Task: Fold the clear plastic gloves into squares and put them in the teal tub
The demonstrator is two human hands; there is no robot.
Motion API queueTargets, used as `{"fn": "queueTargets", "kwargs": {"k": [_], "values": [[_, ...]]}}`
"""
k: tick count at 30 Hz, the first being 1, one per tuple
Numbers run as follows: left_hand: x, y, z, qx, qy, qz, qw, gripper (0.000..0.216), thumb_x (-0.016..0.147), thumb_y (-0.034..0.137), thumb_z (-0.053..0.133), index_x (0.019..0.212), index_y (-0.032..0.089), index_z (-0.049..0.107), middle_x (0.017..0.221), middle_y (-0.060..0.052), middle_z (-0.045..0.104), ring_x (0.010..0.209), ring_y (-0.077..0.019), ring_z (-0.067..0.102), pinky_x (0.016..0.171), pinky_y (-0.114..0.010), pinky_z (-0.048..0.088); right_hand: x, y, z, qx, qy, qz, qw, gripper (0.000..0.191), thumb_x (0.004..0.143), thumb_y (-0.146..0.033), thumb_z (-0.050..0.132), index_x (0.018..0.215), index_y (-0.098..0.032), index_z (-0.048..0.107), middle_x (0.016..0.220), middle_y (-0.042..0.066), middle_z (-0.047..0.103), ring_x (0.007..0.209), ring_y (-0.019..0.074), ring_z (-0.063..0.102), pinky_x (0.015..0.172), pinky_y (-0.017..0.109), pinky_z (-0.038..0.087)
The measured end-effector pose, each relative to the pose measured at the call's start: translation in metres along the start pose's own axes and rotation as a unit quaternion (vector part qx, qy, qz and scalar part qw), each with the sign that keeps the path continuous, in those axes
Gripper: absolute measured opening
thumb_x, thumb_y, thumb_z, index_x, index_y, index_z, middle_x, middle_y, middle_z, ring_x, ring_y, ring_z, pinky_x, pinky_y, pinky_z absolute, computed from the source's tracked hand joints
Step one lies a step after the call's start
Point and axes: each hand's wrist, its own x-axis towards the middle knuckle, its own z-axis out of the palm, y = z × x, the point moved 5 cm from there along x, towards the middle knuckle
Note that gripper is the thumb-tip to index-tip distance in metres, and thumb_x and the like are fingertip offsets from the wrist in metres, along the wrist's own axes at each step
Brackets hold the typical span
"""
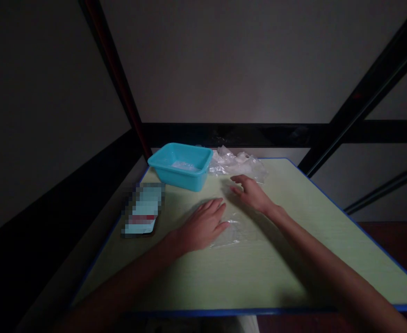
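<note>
A clear plastic bag (231,235) lies flat on the table, partly under my left hand (205,224). That hand rests palm down with its fingers stretched out and the thumb apart. My right hand (250,193) hovers farther back and to the right, thumb and fingers apart; a gap shows between them with nothing I can make out in it. Behind it is a crumpled heap of clear plastic bags (238,164). A blue plastic basin (180,178) stands left of the heap, with some clear, whitish plastic inside.
A phone-shaped item (143,210), blurred out by pixels, lies at the table's left side. The pale table (293,203) has a blue edge. A wall with dark beams (238,134) rises right behind the table, and another wall stands close on the left.
</note>
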Motion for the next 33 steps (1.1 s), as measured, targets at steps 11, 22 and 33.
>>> {"fn": "queueTargets", "kwargs": {"k": [11, 22, 33], "values": [[0.01, -0.025, 0.025, 0.0, 0.064, 0.024, 0.998, 0.037, 0.089, 0.03, 0.044, 0.12, 0.01, 0.049, 0.137, -0.014, 0.041, 0.127, -0.0245, 0.033, 0.105, -0.037, 0.029, 0.026, 0.035, 0.038, -0.006, 0.045, 0.083, 0.996, 0.034, 0.071, -0.02, 0.058, 0.103, -0.008, 0.063, 0.091, 0.014, 0.063, 0.085, 0.0247, 0.058, 0.075, 0.033, 0.043], [0.013, -0.027, 0.027, -0.011, 0.061, 0.021, 0.998, 0.04, 0.089, 0.031, 0.044, 0.123, 0.01, 0.046, 0.134, -0.014, 0.045, 0.125, -0.0244, 0.037, 0.104, -0.038, 0.031, 0.024, 0.03, 0.019, 0.136, 0.066, 0.027, 0.988, 0.012, 0.073, -0.02, 0.052, 0.068, -0.013, 0.062, 0.069, 0.005, 0.063, 0.064, 0.0162, 0.057, 0.061, 0.026, 0.044], [0.012, -0.032, 0.029, -0.03, 0.095, -0.028, 0.995, 0.05, 0.085, 0.028, 0.047, 0.129, 0.005, 0.035, 0.136, -0.02, 0.041, 0.127, -0.0277, 0.036, 0.104, -0.042, 0.032, -0.03, -0.006, 0.005, 0.163, -0.032, -0.169, 0.972, 0.023, 0.08, -0.036, 0.059, 0.083, -0.014, 0.065, 0.085, 0.01, 0.064, 0.08, 0.0199, 0.06, 0.072, 0.033, 0.048]]}}
